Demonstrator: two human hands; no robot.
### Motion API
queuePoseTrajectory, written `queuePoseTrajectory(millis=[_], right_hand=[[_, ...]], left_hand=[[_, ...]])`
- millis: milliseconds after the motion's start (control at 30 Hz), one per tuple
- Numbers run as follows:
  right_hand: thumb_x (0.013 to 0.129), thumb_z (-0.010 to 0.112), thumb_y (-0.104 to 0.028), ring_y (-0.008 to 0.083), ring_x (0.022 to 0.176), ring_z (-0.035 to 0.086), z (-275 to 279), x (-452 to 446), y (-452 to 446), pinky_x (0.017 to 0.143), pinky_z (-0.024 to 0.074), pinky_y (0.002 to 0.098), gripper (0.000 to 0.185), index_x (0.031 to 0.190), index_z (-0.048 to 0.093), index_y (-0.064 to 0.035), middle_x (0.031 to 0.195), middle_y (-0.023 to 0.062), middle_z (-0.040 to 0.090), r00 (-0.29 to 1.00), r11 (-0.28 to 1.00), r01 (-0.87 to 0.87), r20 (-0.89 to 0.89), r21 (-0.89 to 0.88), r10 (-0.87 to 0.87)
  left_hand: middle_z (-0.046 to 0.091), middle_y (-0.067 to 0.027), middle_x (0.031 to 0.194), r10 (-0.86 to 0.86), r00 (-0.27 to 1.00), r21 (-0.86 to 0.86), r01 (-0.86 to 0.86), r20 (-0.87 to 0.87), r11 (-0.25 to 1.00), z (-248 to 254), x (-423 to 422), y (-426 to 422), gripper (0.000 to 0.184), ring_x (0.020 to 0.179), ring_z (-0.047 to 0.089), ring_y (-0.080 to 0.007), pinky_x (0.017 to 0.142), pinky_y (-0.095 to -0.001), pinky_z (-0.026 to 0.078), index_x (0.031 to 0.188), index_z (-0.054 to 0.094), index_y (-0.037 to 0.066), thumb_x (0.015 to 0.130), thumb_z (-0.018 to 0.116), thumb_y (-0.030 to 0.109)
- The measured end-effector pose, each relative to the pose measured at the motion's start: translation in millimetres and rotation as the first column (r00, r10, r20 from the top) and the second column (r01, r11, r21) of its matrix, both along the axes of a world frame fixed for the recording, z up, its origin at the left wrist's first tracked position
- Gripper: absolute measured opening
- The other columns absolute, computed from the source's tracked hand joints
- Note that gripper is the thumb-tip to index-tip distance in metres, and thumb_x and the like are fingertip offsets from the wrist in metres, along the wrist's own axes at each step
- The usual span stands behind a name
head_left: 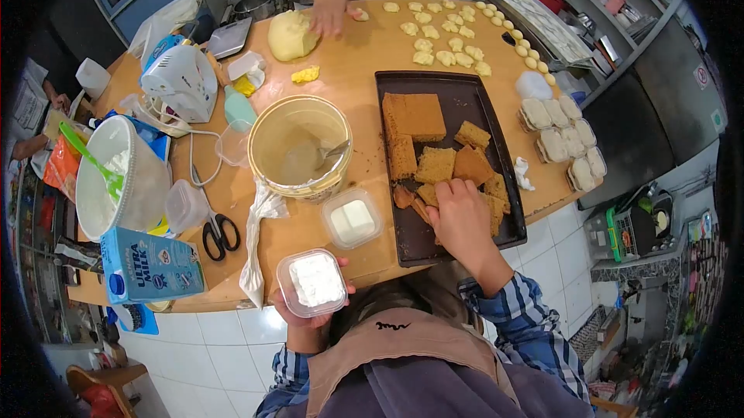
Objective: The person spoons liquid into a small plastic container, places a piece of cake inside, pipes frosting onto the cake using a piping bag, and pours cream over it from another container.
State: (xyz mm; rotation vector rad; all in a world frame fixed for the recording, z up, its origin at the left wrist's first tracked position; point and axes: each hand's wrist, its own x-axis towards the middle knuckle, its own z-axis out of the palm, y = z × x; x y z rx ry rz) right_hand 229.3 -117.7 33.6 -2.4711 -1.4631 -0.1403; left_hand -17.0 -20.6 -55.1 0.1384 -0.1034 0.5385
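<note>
My left hand (310, 311) grips a small clear plastic tub (312, 282) from below, near the table's front edge. White cream fills it, smooth on top. My right hand (463, 216) is over the dark baking tray (403, 244), fingers curled down on a piece of brown sponge cake (431, 195); its fingertips are partly hidden. Beside my thumb lies a brown, wooden-looking utensil (404, 196). Several cut pieces surround the hand, and a larger cake block (415, 116) sits at the tray's far end. Another clear tub (352, 218) with white filling stands left of the tray.
A large bucket (301, 147) with a spoon stands left of the tray. Scissors (221, 237), a milk carton (151, 265) and a white bowl (122, 178) are further left. Across the table, a person's hand (332, 15) touches dough (293, 35). Filled tubs (562, 135) are stacked right.
</note>
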Motion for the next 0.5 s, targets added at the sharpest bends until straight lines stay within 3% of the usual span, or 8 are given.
queuePoseTrajectory(millis=[267, 367, 467, 500], right_hand=[[0.064, 0.062, -0.008, 0.0258, 0.073, 0.058, 3, 0, 1, 0.059, 0.0492, 0.0339, 0.024, 0.084, 0.051, -0.0033, 0.076, 0.0111, 0.056, 0.968, 0.986, -0.111, 0.211, -0.122, 0.135], [0.064, 0.062, -0.007, 0.0252, 0.068, 0.059, 7, 1, 2, 0.057, 0.0493, 0.0347, 0.023, 0.084, 0.051, -0.0037, 0.072, 0.0105, 0.057, 0.961, 0.975, -0.146, 0.209, -0.17, 0.181], [0.065, 0.061, -0.007, 0.0264, 0.066, 0.06, 4, 12, 1, 0.055, 0.0488, 0.0363, 0.023, 0.084, 0.05, -0.0032, 0.069, 0.0115, 0.058, 0.969, 0.987, -0.142, 0.192, -0.075, 0.154], [0.065, 0.061, -0.007, 0.027, 0.067, 0.061, 7, 18, 0, 0.056, 0.0489, 0.036, 0.023, 0.086, 0.051, -0.0028, 0.07, 0.0124, 0.059, 0.984, 0.991, -0.134, 0.114, -0.017, 0.135]], left_hand=[[0.031, -0.0321, 0.127, 0.016, 1.0, 0.033, -0.015, -0.014, 0.999, -2, -1, 0, 0.087, 0.098, 0.05, -0.0509, 0.073, -0.0524, 0.052, 0.133, 0.025, 0.003, 0.073, 0.052, 0.059], [0.031, -0.032, 0.127, 0.02, 0.999, 0.041, -0.018, -0.029, 0.999, 0, 0, 0, 0.089, 0.098, 0.051, -0.0502, 0.071, -0.0509, 0.053, 0.133, 0.025, 0.003, 0.071, 0.054, 0.06], [0.032, -0.0319, 0.126, 0.021, 0.999, 0.037, -0.02, -0.045, 0.999, 1, 0, 0, 0.091, 0.097, 0.051, -0.0494, 0.07, -0.05, 0.053, 0.133, 0.025, 0.003, 0.07, 0.056, 0.06], [0.033, -0.0318, 0.126, 0.023, 0.999, 0.036, -0.022, -0.049, 0.999, 0, 0, 0, 0.092, 0.097, 0.052, -0.0491, 0.07, -0.0497, 0.053, 0.133, 0.025, 0.003, 0.069, 0.057, 0.061]])
